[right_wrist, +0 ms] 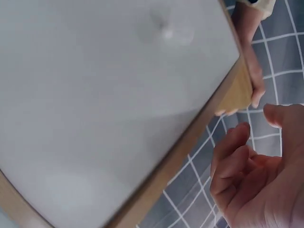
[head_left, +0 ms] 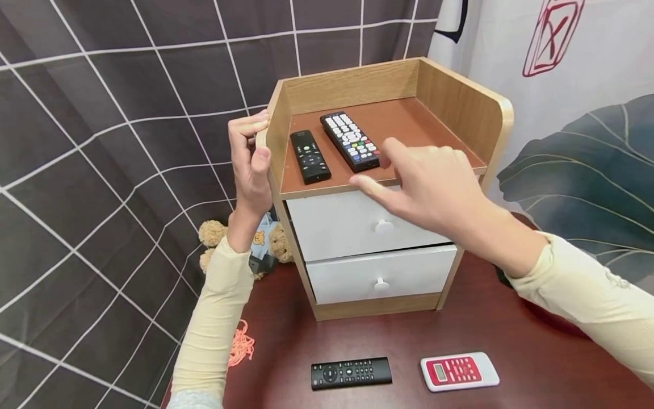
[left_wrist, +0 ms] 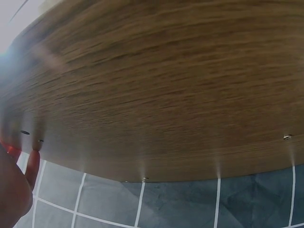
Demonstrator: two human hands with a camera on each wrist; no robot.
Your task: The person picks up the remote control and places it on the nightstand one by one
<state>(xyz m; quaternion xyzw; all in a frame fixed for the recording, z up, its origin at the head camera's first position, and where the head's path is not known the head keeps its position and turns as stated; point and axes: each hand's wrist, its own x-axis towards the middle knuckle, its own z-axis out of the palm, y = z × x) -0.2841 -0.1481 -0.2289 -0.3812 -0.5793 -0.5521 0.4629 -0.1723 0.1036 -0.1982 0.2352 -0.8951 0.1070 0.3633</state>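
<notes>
The wooden two-drawer cabinet (head_left: 409,125) stands on the reddish-brown tabletop (head_left: 286,341), its upper drawer (head_left: 342,227) and lower drawer (head_left: 347,281) facing the person. At the cabinet's left side panel, the left hand (head_left: 250,159) grips the edge, fingers bent against it and thumb at the front. Over the cabinet's front edge hangs the right hand (head_left: 434,182), holding nothing, thumb and forefinger spread apart and the other fingers loosely curled. Just beside that hand, on the cabinet's top, lies a black remote with white and coloured buttons (head_left: 352,139); a slimmer black remote (head_left: 309,158) lies nearer the cabinet's left panel. In front of the cabinet are a long black remote (head_left: 351,373) and a white remote with a red face (head_left: 460,371). Orange yarn (head_left: 241,345) lies to the cabinet's front left, plush bears (head_left: 281,241) sit by its left side, and a dark grid-patterned curtain (head_left: 128,102) hangs behind it.
</notes>
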